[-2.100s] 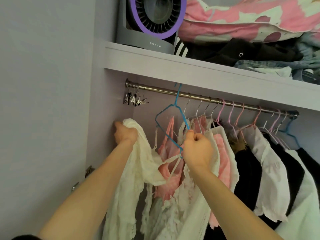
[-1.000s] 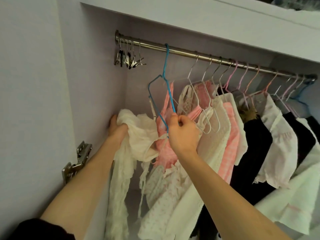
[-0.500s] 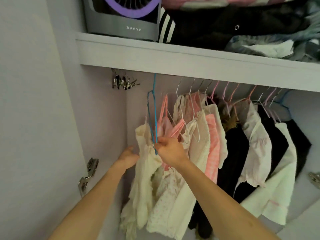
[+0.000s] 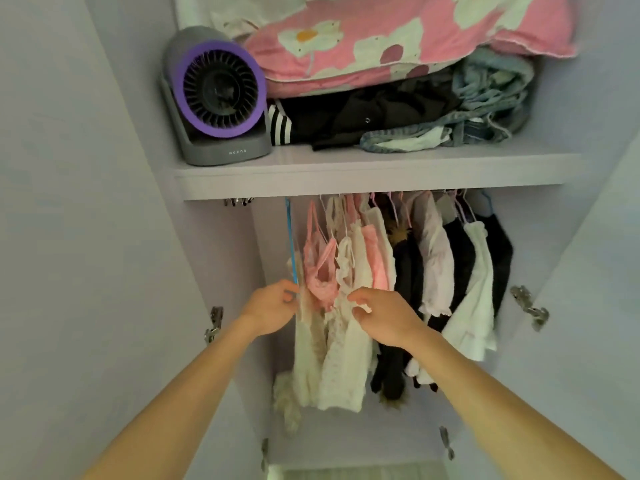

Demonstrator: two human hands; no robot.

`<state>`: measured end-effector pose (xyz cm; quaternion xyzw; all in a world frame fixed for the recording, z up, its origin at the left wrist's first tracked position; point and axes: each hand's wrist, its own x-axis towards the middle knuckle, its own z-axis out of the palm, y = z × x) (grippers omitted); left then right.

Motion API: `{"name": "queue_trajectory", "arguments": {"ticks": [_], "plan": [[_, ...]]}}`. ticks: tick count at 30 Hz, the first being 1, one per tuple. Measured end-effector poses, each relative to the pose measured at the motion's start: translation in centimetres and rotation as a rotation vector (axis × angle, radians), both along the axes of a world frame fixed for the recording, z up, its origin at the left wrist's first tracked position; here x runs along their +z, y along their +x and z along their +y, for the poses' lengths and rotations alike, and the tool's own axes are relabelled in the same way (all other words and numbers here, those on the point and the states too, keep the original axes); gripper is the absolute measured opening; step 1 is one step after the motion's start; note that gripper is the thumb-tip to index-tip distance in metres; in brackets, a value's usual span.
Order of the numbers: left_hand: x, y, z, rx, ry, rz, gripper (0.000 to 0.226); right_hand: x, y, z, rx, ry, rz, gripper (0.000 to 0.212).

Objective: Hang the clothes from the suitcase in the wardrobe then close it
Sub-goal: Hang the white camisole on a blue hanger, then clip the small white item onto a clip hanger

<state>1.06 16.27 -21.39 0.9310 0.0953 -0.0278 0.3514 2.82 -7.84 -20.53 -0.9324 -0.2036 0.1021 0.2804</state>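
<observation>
The cream lace garment (image 4: 308,344) hangs on the blue hanger (image 4: 292,251) at frame centre, leftmost in the row. Its upper edge is pinched by the left hand (image 4: 273,308); the right hand (image 4: 388,318) has loosely curled fingers, and whether they grip anything is unclear. The garment looks light, limp and easily snagged, so it is best held at the shoulders

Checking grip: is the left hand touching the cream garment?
Touching. Head view: the left hand pinches the cream garment at its edge, below the blue hanger.
</observation>
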Motion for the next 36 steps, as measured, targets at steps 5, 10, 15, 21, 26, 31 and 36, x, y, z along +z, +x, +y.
{"name": "queue_trajectory", "arguments": {"ticks": [5, 10, 15, 21, 26, 31, 36], "plan": [[3.9, -5.7, -5.0, -0.234, 0.062, -0.010, 0.018, 0.1, -8.0, -6.5, -0.114, -0.012, -0.013, 0.038], [3.6, -9.2, -9.8, -0.422, 0.051, 0.007, 0.025, -1.3, -15.7, -11.9, -0.257, -0.015, 0.003, 0.039], [2.4, -13.2, -18.0, -0.663, 0.167, 0.045, 0.029, -3.4, -23.9, -18.1, -0.413, -0.032, -0.008, 0.039], [-1.0, -17.7, -30.2, -0.963, 0.192, 0.136, 0.029, -6.0, -32.6, -27.6, -0.657, 0.028, 0.096, 0.035], [-3.4, -21.5, -42.3, -1.182, 0.217, 0.240, 0.031, -7.3, -37.8, -36.5, -0.830, 0.032, 0.149, 0.032], [-5.3, -23.1, -54.0, -1.308, 0.216, 0.271, 0.034, -8.7, -40.8, -46.3, -0.948, 0.029, 0.184, 0.033], [-7.5, -23.9, -65.3, -1.353, 0.215, 0.316, 0.026, -9.3, -43.6, -56.5, -1.056, 0.005, 0.239, 0.035]]}}
